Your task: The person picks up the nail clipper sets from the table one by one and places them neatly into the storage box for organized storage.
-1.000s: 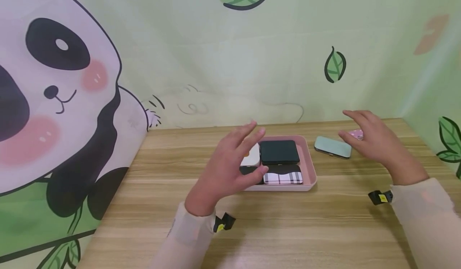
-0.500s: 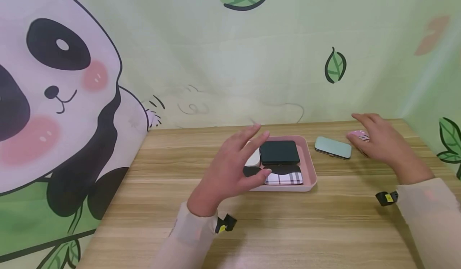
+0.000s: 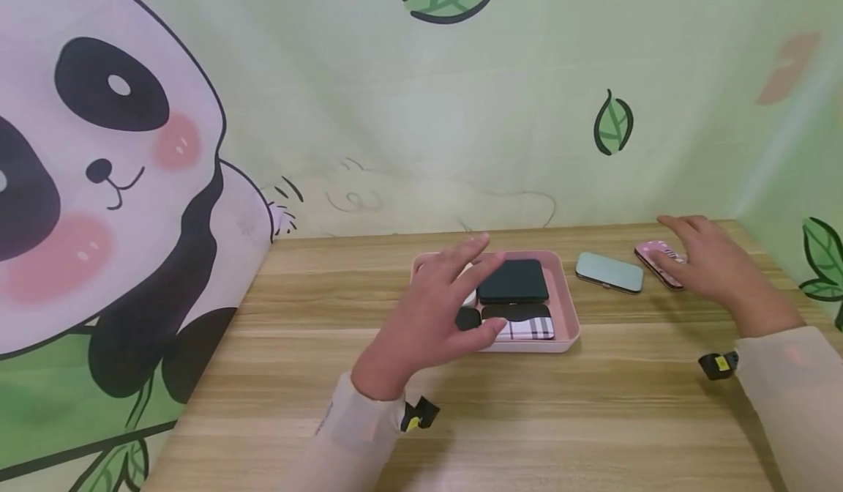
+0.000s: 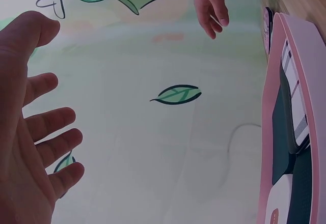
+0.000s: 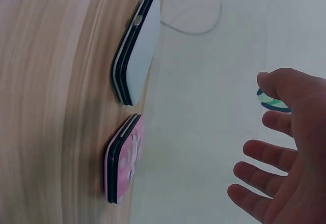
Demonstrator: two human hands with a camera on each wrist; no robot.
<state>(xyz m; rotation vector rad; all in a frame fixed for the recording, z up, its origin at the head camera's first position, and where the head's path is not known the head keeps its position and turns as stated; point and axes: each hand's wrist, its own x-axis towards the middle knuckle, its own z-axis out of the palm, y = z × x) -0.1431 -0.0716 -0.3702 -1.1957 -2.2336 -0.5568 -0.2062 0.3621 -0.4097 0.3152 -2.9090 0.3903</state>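
Observation:
My left hand hovers over the left part of a pink tray, fingers spread, holding nothing. Inside the tray lie a dark flat case, a plaid case with a black top edge, another dark item and a white item, partly hidden by that hand in the head view. Above a pink patterned case is my right hand, its fingers apart; the right wrist view shows a gap between them. Left of the pink case, a pale blue hinged case lies flat on the table.
The wood-grain table reaches back to a pale green cloth backdrop printed with leaves and a large panda. A similar cloth stands along the right side.
My right hand has shifted right and slightly down, uncovering more of the pink case. My left hand has drifted a little to the right above the tray.

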